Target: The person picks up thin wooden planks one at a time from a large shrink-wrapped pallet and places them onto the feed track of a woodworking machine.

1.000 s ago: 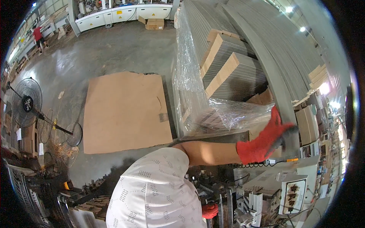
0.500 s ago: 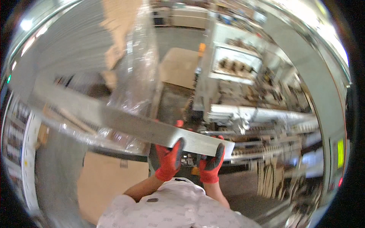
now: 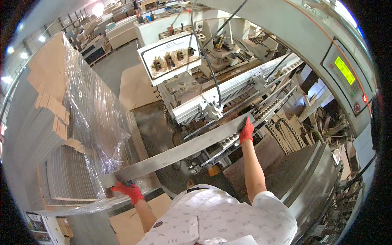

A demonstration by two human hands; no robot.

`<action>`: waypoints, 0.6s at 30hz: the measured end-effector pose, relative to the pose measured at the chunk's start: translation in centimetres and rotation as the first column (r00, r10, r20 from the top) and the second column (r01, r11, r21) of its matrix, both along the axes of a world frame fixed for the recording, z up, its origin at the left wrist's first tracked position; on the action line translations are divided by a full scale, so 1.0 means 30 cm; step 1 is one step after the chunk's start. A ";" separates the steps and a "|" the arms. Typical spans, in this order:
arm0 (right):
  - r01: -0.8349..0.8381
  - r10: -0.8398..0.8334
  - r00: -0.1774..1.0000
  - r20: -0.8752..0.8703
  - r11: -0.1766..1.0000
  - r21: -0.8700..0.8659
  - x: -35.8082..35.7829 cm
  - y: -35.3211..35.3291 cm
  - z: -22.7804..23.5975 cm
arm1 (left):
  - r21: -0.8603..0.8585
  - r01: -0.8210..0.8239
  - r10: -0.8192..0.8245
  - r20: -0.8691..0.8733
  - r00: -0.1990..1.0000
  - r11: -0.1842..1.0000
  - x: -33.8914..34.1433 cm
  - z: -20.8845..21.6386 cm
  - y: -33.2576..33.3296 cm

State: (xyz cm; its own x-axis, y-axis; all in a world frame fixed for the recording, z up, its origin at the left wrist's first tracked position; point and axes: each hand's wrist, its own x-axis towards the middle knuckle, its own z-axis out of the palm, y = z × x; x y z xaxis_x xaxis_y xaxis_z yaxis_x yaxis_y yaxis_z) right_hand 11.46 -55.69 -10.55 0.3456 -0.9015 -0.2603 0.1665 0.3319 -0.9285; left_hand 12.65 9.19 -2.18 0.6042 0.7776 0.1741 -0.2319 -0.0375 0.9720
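A long, narrow grey board (image 3: 179,151) spans the space in front of me, slanting up from left to right. My left hand (image 3: 128,191), in a red glove, is closed on its near left end, beside a stack wrapped in plastic. With my right arm stretched out, my right hand (image 3: 246,132), in a red and black glove, grips the far right end. That end lies over the bed of a machine (image 3: 228,141) with a row of round metal fittings. Whether the board rests on the bed, I cannot tell.
Wrapped panels (image 3: 67,175) stand tall on the left. A white switch box (image 3: 169,57) and a pale clamp beam (image 3: 241,87) rise ahead. On the right are a control panel (image 3: 347,77) with a lit screen and dark sheets (image 3: 310,179). Black cables hang over the beam.
My view has turned toward the machine. My hands have moved from close together near one end of the board to its two ends. The board's right end has swung over the machine bed.
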 end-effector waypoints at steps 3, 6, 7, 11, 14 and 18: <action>0.075 -0.111 0.967 -0.231 0.984 -0.162 0.137 -0.035 -0.028 | -0.280 -0.020 0.025 0.017 1.000 0.960 0.129 -0.254 0.071; 0.188 -0.304 0.895 -0.326 0.921 -0.342 0.238 -0.055 0.001 | -0.220 0.064 -0.034 0.135 0.990 0.973 0.202 -0.372 0.133; 0.204 -0.375 0.853 -0.363 0.879 -0.430 0.258 -0.064 0.014 | -0.386 0.149 -0.084 0.181 0.980 0.910 0.221 -0.388 0.146; -0.090 -0.031 0.932 -0.362 0.945 -0.313 0.300 -0.064 0.020 | -0.248 0.147 -0.168 -0.065 0.984 0.957 0.253 -0.438 0.133; -0.284 0.053 0.875 -0.480 0.861 -0.422 0.342 0.011 -0.037 | -0.275 0.164 -0.171 0.001 0.985 0.947 0.276 -0.469 0.113; -0.361 -0.032 0.765 -0.644 0.806 -0.469 0.362 0.083 -0.092 | 0.280 0.173 -0.136 -0.146 0.980 0.944 0.260 -0.498 0.056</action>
State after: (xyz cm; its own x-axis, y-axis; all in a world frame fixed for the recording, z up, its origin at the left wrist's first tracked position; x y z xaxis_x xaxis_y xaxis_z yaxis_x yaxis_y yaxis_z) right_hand 22.32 -53.21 -13.31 0.4506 -0.8917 0.0432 -0.4883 -0.2866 -0.8243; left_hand 20.46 10.88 -17.12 0.7441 0.5996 0.2948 -0.1365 -0.2954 0.9456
